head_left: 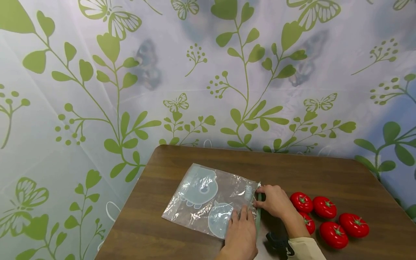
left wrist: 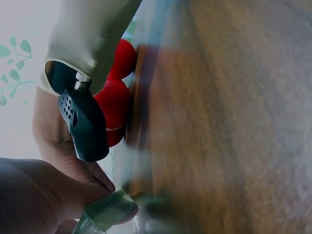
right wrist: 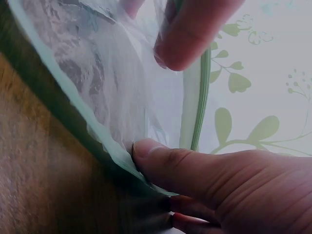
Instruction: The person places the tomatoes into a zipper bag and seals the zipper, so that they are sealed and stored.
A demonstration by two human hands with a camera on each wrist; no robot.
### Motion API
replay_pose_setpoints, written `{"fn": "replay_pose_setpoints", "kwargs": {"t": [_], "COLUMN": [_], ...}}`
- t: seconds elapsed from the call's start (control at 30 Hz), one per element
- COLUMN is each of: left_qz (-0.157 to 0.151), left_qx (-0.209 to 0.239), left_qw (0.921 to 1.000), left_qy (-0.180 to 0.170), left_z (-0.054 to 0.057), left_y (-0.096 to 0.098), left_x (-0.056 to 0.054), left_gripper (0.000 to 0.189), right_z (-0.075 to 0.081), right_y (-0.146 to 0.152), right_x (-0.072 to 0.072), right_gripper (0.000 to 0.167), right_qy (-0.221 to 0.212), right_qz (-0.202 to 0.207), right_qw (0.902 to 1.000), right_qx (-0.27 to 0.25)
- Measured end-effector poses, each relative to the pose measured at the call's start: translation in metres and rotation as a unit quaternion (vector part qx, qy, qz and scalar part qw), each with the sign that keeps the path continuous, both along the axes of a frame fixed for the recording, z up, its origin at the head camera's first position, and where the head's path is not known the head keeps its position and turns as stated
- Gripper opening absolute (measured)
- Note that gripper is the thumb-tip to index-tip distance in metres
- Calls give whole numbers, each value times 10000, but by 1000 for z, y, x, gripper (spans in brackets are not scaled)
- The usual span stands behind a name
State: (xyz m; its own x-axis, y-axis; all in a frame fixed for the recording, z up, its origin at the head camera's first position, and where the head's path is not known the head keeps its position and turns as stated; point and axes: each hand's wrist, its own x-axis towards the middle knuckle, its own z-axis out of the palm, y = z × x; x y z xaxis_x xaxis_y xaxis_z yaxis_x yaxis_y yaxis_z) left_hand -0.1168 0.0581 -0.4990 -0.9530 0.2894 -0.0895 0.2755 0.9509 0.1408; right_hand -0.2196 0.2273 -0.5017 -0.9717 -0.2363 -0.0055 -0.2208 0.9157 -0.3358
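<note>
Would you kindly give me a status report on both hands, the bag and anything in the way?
Left hand, right hand: gripping green-edged bag. Bag's mouth parted. No obstruction seen there; five red tomatoes to its right.

Left hand (left wrist: 44,197) held bag's (left wrist: 102,210) green edge, right hand (left wrist: 55,139) was just beyond, black camera (left wrist: 85,126) sat beside pale sleeve (left wrist: 92,44), 3 tomatoes (left wrist: 115,103) showed behind, table (left wrist: 219,117) was brown.

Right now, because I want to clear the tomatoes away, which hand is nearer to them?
Right. The right hand, at the end of the bag, is just left of the tomatoes; the left hand is farther left, on the bag.
</note>
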Motion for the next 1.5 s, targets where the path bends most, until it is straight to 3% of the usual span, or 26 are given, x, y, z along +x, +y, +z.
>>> {"fn": "replay_pose_setpoints", "kwargs": {"t": [0.27, 0.43, 0.57, 0.77, 1.1, 1.37, 1.5], "left_qz": [-110, -166, -172, 98, 547, 590, 617], "left_qx": [-262, -553, -655, -516, 53, 195, 208], "left_qw": [9991, 9983, 9977, 9986, 9974, 9973, 9963], "left_qy": [316, 13, -87, 8, 466, 387, 557], "left_z": [-2, -6, -7, -8, -6, -5, -6], "left_y": [-1, 0, 1, 3, 4, 2, 2], "left_x": [2, 1, 1, 3, 0, -1, -1], "left_gripper": [87, 81, 88, 102, 97, 96, 95], "right_z": [-1, -1, 0, -6, -9, 10, 26], "right_y": [-1, -4, -7, -9, -11, -4, -1], "right_x": [1, 2, 2, 0, -4, 14, 26], "right_gripper": [47, 49, 51, 53, 57, 52, 57], "right_qy": [106, 59, 36, 205, 240, 400, 539], "right_qz": [83, 138, 167, 338, 324, 679, 632], "right_qw": [9998, 9999, 9998, 9987, 9967, 9912, 9904], "right_qx": [-145, -41, -72, -316, -708, -1062, -1109]}}
